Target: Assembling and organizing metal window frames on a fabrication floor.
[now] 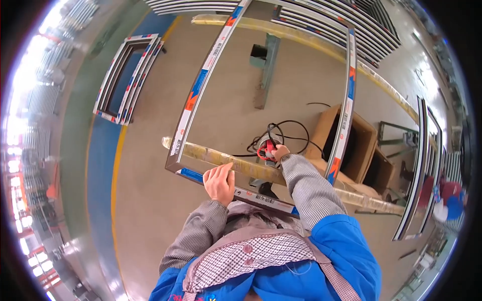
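A large rectangular metal frame, covered in white, blue and orange protective film, lies in front of me across two wrapped support bars. My left hand is closed over its near bar, left of the middle, with the fingers lying across the top. My right hand reaches inside the frame's opening. It is closed on a red-handled tool with a black cord looping behind it. The working end of the tool is hidden. Beneath the near side runs a yellowish wrapped bar.
Cardboard boxes stand under the frame's right side. Smaller filmed frames rest on the floor at left. Stacked frames lie at the far side. More frames lean at right, near a person in red and blue.
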The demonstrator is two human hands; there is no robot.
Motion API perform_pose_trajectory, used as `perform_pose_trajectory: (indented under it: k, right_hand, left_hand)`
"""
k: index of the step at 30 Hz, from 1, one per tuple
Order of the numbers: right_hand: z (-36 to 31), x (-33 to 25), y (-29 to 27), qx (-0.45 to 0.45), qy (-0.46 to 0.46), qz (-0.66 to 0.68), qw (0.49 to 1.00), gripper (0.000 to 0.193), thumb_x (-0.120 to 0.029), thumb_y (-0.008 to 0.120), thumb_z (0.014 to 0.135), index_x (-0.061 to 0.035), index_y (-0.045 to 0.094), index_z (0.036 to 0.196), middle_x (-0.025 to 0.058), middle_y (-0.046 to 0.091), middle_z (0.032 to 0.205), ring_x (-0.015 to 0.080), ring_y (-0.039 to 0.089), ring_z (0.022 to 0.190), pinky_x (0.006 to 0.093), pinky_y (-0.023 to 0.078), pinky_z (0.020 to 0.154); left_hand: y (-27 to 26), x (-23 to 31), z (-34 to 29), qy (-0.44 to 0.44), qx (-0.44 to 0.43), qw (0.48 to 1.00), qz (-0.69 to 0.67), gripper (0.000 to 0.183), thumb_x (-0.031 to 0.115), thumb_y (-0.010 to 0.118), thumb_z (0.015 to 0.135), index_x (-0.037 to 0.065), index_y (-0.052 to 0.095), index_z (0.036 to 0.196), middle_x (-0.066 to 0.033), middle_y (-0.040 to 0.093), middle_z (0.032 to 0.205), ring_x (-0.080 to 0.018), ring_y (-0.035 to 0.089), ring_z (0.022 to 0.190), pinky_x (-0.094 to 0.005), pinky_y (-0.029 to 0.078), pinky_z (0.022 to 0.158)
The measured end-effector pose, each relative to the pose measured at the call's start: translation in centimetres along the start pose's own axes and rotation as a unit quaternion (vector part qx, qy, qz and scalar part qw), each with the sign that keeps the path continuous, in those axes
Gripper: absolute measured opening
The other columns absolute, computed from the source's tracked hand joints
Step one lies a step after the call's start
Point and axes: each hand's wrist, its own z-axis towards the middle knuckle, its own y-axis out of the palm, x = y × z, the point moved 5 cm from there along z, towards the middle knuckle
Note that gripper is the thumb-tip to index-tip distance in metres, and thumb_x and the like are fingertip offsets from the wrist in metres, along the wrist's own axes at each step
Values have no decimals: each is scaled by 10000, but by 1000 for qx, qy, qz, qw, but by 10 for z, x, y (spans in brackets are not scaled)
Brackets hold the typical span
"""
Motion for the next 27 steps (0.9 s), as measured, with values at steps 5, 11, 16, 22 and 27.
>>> perform_pose_trajectory:
  k: [5, 11, 16, 22, 27]
  right_hand:
    - [-46, 10, -29, 120, 79, 154, 978, 360, -263, 548, 791, 26, 550, 1006, 228, 597, 952, 356, 566, 923, 389, 447, 809]
    - [-255, -77, -73, 443, -37, -12, 895, 385, -194, 614, 766, -8, 536, 1093, 163, 549, 1062, 345, 517, 991, 418, 417, 832]
    - [-322, -87, -47, 451, -27, -12, 892, 402, -279, 687, 682, -47, 554, 982, 104, 543, 928, 287, 510, 927, 402, 371, 835]
    - [-301, -81, -40, 297, -55, -161, 940, 440, -411, 723, 593, -76, 547, 817, 80, 564, 846, 258, 547, 868, 391, 404, 784]
    - [-322, -63, -61, 313, -113, -149, 931, 459, -475, 679, 638, -61, 556, 793, 104, 580, 790, 280, 582, 809, 388, 436, 721]
  left_hand:
    - [-8, 5, 2, 130, -92, 986, -50, 238, 191, 541, 808, 87, 593, 1015, -66, 619, 948, -232, 563, 919, -360, 366, 836]
    - [-33, -40, 10, 262, -166, 948, -70, 375, 224, 608, 748, 57, 562, 1082, -116, 548, 1118, -273, 490, 1073, -383, 336, 955]
    - [-67, -89, 23, 297, -228, 927, -30, 484, 368, 655, 711, 63, 553, 1074, -96, 530, 1092, -272, 485, 1049, -399, 362, 909]
    - [-40, -100, 23, 374, -272, 883, 83, 521, 433, 725, 613, 65, 581, 953, -97, 580, 835, -276, 579, 815, -383, 458, 706]
    - [-52, -63, 13, 343, -283, 894, 62, 499, 438, 722, 608, 46, 598, 891, -119, 609, 862, -281, 595, 823, -377, 466, 707]
